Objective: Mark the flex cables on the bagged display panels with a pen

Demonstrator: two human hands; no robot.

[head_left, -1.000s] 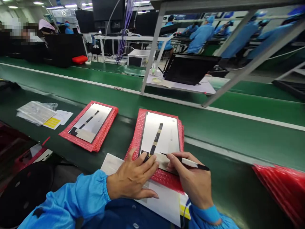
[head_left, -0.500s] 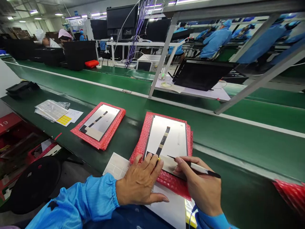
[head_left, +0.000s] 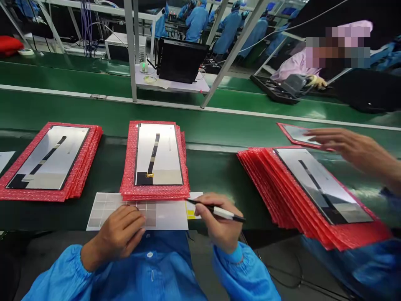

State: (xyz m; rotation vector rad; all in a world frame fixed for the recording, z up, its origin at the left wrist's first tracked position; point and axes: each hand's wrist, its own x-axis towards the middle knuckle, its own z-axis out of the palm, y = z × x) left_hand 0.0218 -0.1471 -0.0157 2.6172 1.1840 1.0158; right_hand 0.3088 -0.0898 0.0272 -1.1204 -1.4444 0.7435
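My left hand rests over a sticker sheet printed with a grid, its fingers loosely bent and nothing visible in its grasp. My right hand pinches slim black-and-white tweezers; their dark tip points left, near the lower right corner of the middle red bubble-wrap stack. On that stack lies a silvery display panel with a black flex cable running up it. A yellow-edged piece sits at the cable's lower end. Both hands are apart from the panel.
Another red-wrapped stack with a panel stands left. A taller leaning stack is at right, where another person's hand touches a separate panel. A yellow-marked sheet lies beneath my right hand. Metal posts rise beyond the bench.
My view has swung right, revealing the tall stack and the other person. My left hand has left the panel for the sticker sheet; the right has drawn back with the tweezers.
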